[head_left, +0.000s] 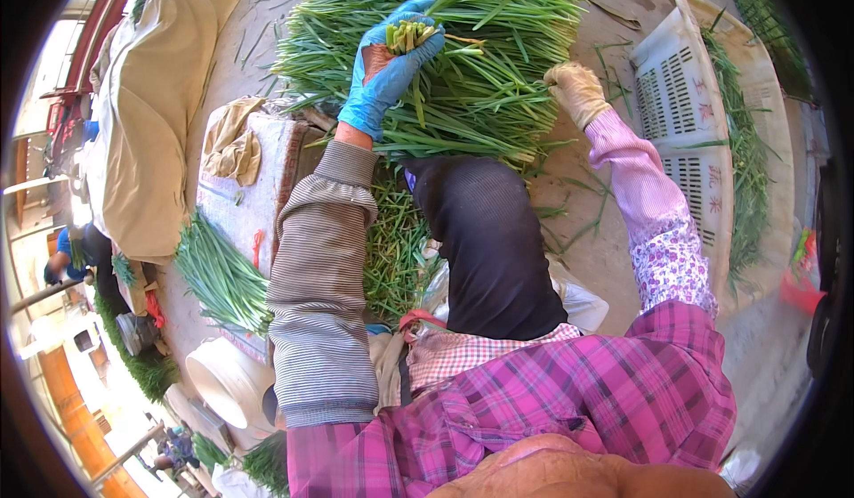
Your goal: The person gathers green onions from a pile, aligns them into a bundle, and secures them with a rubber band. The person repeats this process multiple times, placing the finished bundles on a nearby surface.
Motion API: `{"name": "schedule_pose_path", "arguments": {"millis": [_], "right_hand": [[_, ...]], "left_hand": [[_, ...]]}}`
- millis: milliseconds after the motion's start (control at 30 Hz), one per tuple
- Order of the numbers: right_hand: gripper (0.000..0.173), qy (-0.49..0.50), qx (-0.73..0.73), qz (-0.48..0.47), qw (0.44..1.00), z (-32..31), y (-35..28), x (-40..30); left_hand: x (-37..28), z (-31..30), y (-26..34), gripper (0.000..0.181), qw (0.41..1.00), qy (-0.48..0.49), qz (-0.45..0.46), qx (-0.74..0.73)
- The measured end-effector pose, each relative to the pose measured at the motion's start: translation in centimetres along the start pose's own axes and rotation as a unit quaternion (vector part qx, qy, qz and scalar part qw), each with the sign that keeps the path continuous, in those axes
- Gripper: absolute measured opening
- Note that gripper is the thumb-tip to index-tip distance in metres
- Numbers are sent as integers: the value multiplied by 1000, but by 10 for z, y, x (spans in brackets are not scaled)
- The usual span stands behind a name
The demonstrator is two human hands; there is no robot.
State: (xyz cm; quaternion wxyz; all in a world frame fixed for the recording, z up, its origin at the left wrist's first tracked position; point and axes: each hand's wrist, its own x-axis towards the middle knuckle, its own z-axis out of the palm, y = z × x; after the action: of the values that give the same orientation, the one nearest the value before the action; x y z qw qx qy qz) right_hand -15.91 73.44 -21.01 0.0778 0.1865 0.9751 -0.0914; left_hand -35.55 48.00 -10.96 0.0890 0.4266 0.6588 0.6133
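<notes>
My left hand [398, 64], in a torn blue glove, is closed around a small bunch of garlic chives [410, 36]. Their cut stem ends poke out above the fingers, and some of the leaves hang below the hand. Before me lies a big heap of long green chives [494, 4], most of its pale stem ends facing right. At the heap's right edge is my right hand [578, 92], wearing a tan glove. Its fingers are curled in at the stalk ends; whether a stalk is pinched between them is hidden.
On the right stands a white slatted plastic crate [680, 97] with greens inside. A sack-covered block [250, 204] at left bears a tan glove [233, 141] and a chive bundle [223, 271]. A white bucket [230, 381] stands nearby. Trimmings [393, 251] lie by my leg. A person [70, 254] is far left.
</notes>
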Motion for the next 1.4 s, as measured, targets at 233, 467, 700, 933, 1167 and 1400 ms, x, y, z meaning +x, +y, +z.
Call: {"name": "schedule_pose_path", "arguments": {"millis": [233, 467, 700, 933, 1167, 1400], "right_hand": [[79, 215, 9, -311, 926, 11, -115, -7], [51, -124, 38, -105, 986, -20, -89, 3], [65, 314, 45, -200, 927, -112, -130, 27], [81, -173, 500, -507, 680, -153, -348, -37], [27, -292, 796, -192, 494, -81, -443, -79], [37, -443, 753, -278, 399, -10, -447, -83]], "left_hand": [[-11, -26, 16, 29, 996, 56, -59, -38], [-17, -143, 129, 19, 962, 238, 116, -68], [-67, -165, 168, 16, 969, 201, 98, -109], [-137, -150, 197, 23, 991, 110, 0, -80], [-248, -156, 165, 70, 961, 201, -112, 153], [-359, -120, 145, 33, 893, 235, -342, -175]]}}
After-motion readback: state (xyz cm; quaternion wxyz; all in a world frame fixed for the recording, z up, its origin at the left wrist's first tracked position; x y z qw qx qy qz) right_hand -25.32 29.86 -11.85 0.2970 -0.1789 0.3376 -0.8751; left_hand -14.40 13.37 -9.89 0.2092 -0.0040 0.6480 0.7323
